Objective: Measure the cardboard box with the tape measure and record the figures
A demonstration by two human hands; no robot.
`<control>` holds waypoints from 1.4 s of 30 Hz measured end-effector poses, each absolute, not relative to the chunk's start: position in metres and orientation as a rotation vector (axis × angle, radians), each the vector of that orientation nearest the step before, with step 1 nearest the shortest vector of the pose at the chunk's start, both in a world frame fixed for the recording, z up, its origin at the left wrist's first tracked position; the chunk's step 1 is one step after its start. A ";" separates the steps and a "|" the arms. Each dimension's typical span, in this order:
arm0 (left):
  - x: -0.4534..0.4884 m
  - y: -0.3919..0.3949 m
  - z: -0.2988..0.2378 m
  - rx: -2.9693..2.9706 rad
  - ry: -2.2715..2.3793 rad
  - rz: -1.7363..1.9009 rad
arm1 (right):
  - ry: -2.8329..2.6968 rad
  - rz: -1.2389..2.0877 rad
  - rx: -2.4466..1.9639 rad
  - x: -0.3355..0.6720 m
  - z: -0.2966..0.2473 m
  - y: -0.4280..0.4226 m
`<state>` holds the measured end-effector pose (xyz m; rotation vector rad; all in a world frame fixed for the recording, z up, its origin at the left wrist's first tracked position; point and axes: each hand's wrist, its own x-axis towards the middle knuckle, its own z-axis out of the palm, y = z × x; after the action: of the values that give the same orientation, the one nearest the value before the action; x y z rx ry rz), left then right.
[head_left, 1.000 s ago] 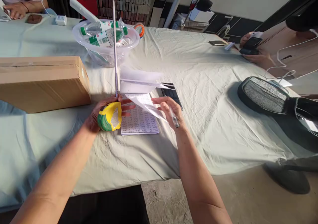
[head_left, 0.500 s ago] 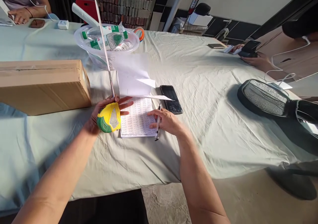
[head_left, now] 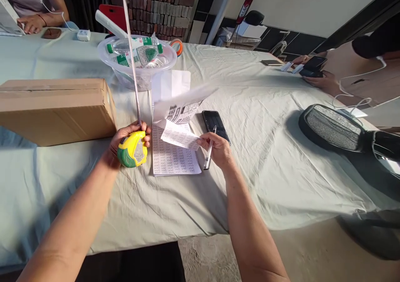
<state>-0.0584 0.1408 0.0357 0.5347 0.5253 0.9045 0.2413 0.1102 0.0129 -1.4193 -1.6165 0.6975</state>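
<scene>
My left hand [head_left: 125, 138] is closed around a yellow and green tape measure [head_left: 133, 149]. Its blade [head_left: 132, 59] sticks out and points up and away over the table. In front of me lies a notepad [head_left: 175, 163] with rows of handwritten figures. My right hand [head_left: 217, 148] pinches the edge of a small written sheet [head_left: 179, 136] lifted above the pad, and a pen [head_left: 209, 153] rests between the same fingers. Behind that sheet, a printed page [head_left: 186, 106] stands raised and blurred. Just beyond my right hand is a black phone [head_left: 215, 121].
A cardboard box [head_left: 56, 115] lies at left. Behind the pad stands a clear plastic basin [head_left: 104, 51] with bottles, beside a roll of orange tape [head_left: 177, 47]. To the right is a black mesh-backed object [head_left: 333, 123]. Other people sit at the far left and right.
My right hand has risen slightly and now pinches a sheet lifted from the pad. The raised pages have shifted, showing print. My left hand's fingers have drawn in around the tape measure.
</scene>
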 end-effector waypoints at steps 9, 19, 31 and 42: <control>-0.048 0.122 0.046 0.591 0.498 0.814 | -1.439 0.921 -1.328 0.239 0.022 0.104; -0.044 0.125 0.042 0.601 0.335 0.898 | -1.804 1.056 -1.468 0.256 0.020 0.102; -0.041 0.124 0.039 0.690 0.464 0.766 | -2.091 1.009 -1.433 0.257 0.022 0.099; -0.044 0.127 0.033 0.720 0.459 0.777 | -1.918 1.235 -1.371 0.265 0.027 0.095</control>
<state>-0.0441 0.1268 0.0328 0.7204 0.4586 0.7768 0.2647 0.0951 0.0271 -1.3709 -1.9175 1.2355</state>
